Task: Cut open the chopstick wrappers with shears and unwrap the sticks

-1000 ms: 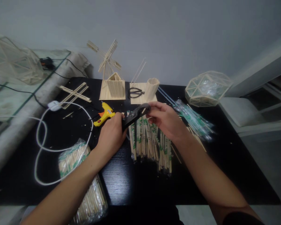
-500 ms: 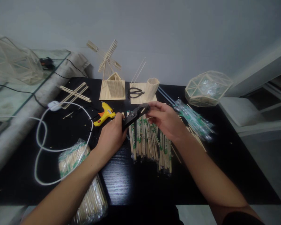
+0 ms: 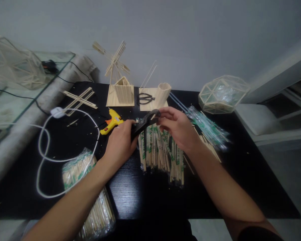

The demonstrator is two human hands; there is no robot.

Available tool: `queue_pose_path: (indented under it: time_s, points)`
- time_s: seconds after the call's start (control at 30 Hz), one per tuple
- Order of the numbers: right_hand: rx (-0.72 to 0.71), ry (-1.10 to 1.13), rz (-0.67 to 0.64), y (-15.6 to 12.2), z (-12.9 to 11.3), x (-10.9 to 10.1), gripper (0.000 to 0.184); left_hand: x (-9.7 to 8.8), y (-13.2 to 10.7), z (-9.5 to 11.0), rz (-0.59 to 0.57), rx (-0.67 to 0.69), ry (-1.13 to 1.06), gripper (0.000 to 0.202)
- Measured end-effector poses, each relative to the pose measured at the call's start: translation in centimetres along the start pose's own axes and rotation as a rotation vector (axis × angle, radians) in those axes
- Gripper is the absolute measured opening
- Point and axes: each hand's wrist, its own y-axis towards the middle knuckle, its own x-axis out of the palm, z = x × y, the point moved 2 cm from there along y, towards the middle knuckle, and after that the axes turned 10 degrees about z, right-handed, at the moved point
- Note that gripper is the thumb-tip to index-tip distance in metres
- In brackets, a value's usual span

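Observation:
My left hand [image 3: 121, 139] is wrapped round the handles of a black hand cutter [image 3: 145, 123], which has a curved jaw pointing up and right. In the jaw sits a pale wooden stick [image 3: 153, 116], mostly hidden. My right hand [image 3: 177, 129] pinches that stick at the jaw, its fingertips touching or very near the tool. Below both hands lie several paper-wrapped chopsticks [image 3: 158, 150] with green print. Just left of the cutter is a yellow glue gun [image 3: 112, 122].
A stick windmill model [image 3: 122, 92] and a stick cylinder on a wooden base [image 3: 163, 93] with black scissors [image 3: 144, 99] stand at the back. A white cable [image 3: 40, 160] loops at left. Bagged chopsticks [image 3: 97, 207] lie front left; a geometric stick frame [image 3: 223, 95] stands right.
The left hand has shifted its grip slightly on the cutter's handles. The right hand and the stick stay almost in place.

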Motion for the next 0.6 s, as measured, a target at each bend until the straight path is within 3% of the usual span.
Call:
queue_pose_path:
  time_s: [0.1, 0.33, 0.43, 0.6]
  points:
    - [-0.258, -0.161, 0.036, -0.1, 0.0, 0.1, 0.031, 0.1, 0.0, 0.0, 0.031, 0.033, -0.024, 0.029]
    - [-1.064, -0.625, 0.129, -1.4, -0.2, 0.4, 0.028, 0.3, 0.0, -0.2, 0.060, 0.054, -0.060, 0.031]
    - [-1.217, -0.709, 0.133, -1.5, 0.0, 0.3, 0.032, 0.2, -0.1, -0.1, 0.073, 0.052, -0.082, 0.032]
    - [-1.283, -0.746, 0.157, -1.4, 0.1, 0.1, 0.034, 0.2, -0.1, -0.1, 0.089, 0.086, -0.159, 0.037]
